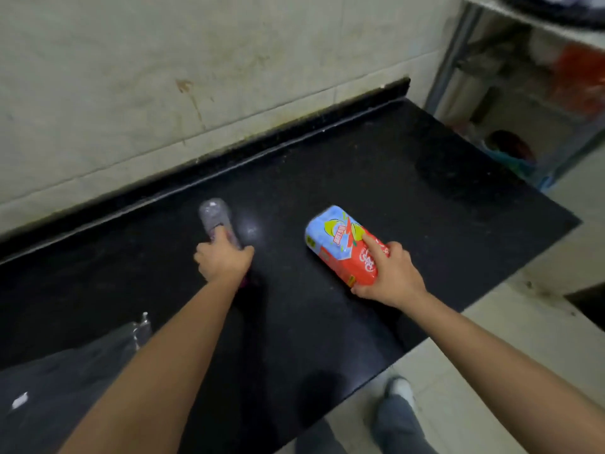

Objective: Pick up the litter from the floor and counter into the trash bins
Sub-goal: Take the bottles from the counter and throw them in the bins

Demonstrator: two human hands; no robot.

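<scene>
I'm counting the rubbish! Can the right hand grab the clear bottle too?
Probably not now: the right hand grips the red-and-blue packet, and the left hand holds the clear bottle.

Black stone counter [409,178], stained pale tiled wall [163,77], light tiled floor [540,329], metal shelf rack [458,50]

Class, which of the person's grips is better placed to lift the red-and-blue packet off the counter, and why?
Right. The right grip holds the red-and-blue packet, curled round its near end; the left grip holds the clear bottle, apart from the packet.
</scene>
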